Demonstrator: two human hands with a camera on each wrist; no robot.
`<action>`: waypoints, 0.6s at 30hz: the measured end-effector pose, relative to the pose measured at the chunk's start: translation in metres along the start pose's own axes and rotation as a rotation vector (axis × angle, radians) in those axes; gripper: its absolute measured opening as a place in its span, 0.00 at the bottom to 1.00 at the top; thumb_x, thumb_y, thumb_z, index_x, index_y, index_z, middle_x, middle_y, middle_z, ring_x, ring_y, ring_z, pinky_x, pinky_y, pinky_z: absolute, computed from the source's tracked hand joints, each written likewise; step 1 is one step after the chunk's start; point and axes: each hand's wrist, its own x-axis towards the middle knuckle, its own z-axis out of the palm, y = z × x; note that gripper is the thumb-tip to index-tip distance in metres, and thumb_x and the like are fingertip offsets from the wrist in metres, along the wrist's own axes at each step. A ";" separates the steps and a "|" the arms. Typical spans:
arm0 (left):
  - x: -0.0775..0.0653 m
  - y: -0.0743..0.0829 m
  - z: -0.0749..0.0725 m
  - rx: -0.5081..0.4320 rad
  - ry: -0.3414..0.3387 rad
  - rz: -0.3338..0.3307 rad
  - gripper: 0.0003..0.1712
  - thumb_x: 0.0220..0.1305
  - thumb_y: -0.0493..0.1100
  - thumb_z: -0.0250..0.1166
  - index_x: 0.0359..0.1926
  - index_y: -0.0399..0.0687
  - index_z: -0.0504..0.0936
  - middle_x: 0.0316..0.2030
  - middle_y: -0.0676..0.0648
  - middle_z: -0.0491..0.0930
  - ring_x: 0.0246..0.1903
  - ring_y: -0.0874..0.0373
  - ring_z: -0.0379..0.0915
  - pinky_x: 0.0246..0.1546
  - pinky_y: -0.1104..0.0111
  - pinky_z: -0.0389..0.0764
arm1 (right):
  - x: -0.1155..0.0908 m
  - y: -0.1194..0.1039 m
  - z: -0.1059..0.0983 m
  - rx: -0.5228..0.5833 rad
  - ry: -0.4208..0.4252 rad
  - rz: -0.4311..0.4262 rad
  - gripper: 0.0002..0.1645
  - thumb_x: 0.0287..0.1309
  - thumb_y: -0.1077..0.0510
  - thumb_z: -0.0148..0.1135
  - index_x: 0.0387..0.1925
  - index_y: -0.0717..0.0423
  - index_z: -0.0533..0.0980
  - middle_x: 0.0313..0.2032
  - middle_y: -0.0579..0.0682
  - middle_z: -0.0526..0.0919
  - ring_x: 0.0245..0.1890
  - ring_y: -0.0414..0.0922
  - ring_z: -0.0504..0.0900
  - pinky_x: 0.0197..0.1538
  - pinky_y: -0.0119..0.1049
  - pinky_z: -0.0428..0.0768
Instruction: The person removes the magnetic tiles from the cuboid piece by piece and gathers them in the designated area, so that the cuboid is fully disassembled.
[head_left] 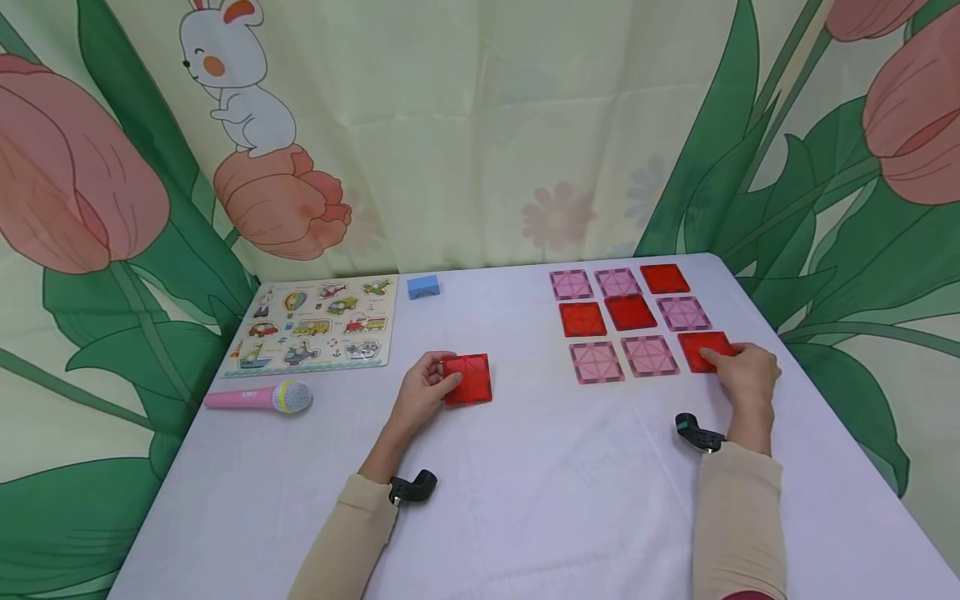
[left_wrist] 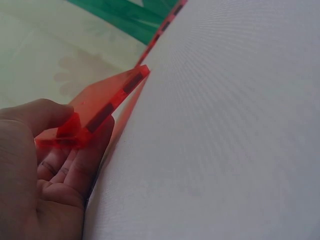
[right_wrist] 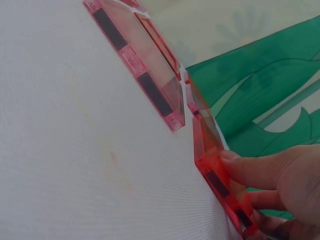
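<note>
My left hand (head_left: pixel 422 390) pinches a translucent red square magnetic tile (head_left: pixel 471 380) between thumb and fingers, left of the tile grid. In the left wrist view this red tile (left_wrist: pixel 107 100) is tilted, its near edge lifted in the fingers over the white cloth. My right hand (head_left: pixel 750 375) grips the red tile (head_left: pixel 701 350) at the grid's front right corner. The right wrist view shows the thumb (right_wrist: pixel 250 167) on that tile's top face and the other fingers at its outer edge. Beside it lies a pink tile (head_left: pixel 649 356), a narrow gap between them.
Pink and red tiles lie in three rows; a red tile (head_left: pixel 630 312) sits mid-grid, a pink one (head_left: pixel 570 284) at back left. Left on the table (head_left: pixel 525 500) are a vehicle picture board (head_left: pixel 315 325), a pink toy microphone (head_left: pixel 255 397) and a blue block (head_left: pixel 423 287). A printed curtain hangs behind.
</note>
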 end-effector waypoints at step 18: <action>0.001 0.005 -0.001 0.006 -0.035 -0.037 0.23 0.63 0.44 0.69 0.59 0.51 0.77 0.34 0.46 0.76 0.31 0.56 0.71 0.33 0.74 0.78 | 0.000 -0.002 0.001 -0.026 0.006 -0.003 0.41 0.70 0.46 0.54 0.73 0.68 0.57 0.72 0.73 0.50 0.75 0.66 0.49 0.64 0.61 0.76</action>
